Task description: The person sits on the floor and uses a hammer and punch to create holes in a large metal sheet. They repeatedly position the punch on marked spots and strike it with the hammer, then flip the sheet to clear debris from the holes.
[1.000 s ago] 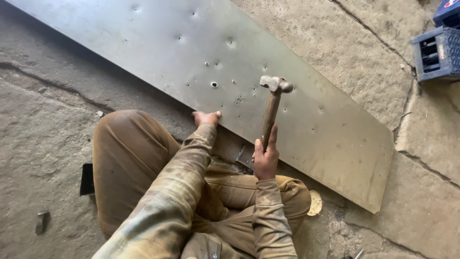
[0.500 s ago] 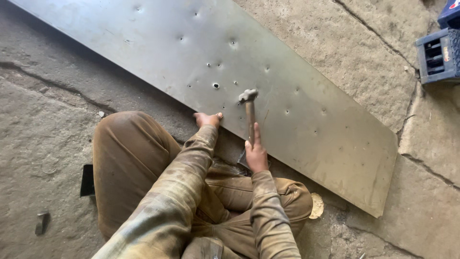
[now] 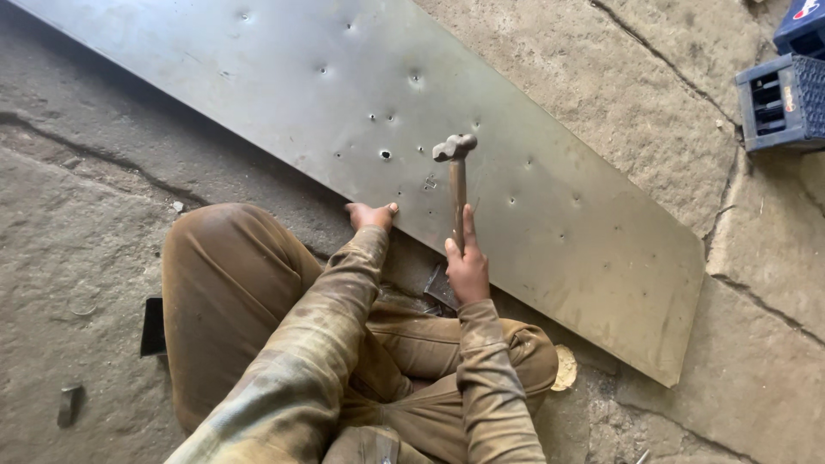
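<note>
1. The right hand [image 3: 468, 268] has its grip closed around the wooden handle of a hammer [image 3: 456, 185]; the index finger lies straight along the handle.
2. The hammer's metal head stands ahead of that grip, over the metal sheet [image 3: 559, 215]. Whether the head touches the sheet cannot be told.
3. The left hand [image 3: 371, 215] lies to the left of the hammer grip, its fingers curled over the near edge of the sheet and holding it.
4. The sheet is long and grey, lies slanting across the stone floor [image 3: 69, 241], and bears many small dents. A punched hole [image 3: 385, 155] sits just left of the hammer head, ahead of the left hand.
5. Behind both hands the person's bent knees in brown trousers [image 3: 223, 292] fill the space; a dark metal piece [image 3: 440, 288] shows just below the right hand.
6. Far right of the grip, well apart from the sheet, stands a blue crate [image 3: 784, 103]. A small metal block [image 3: 69, 404] lies on the floor far left.
</note>
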